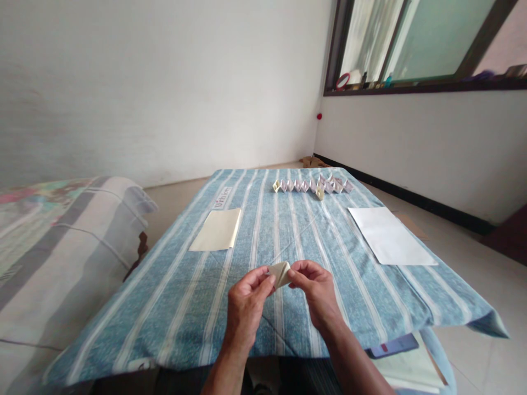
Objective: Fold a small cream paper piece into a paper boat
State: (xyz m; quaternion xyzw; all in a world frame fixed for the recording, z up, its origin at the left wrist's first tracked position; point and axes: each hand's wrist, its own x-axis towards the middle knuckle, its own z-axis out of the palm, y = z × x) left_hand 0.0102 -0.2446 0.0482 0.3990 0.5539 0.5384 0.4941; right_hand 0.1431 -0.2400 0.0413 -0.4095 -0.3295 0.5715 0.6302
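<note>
A small folded piece of cream paper (280,273) is held up over the near part of the table. My left hand (249,293) pinches its left end between thumb and fingers. On its right end, my right hand (313,285) has thumb and fingertips closed. Diagonal fold lines cross the paper's face, and its underside is hidden. Farther back stands a zigzag row of folded paper pieces (303,186), mostly pale with a couple of yellowish ones. To the left lies a stack of cream paper sheets (216,230).
A blue and white striped cloth (164,307) covers the table. White sheets (391,235) lie at the right. A phone (394,346) rests on papers at the lower right, beside the table edge. A bed (69,247) stands to the left, and a window (432,38) is at upper right.
</note>
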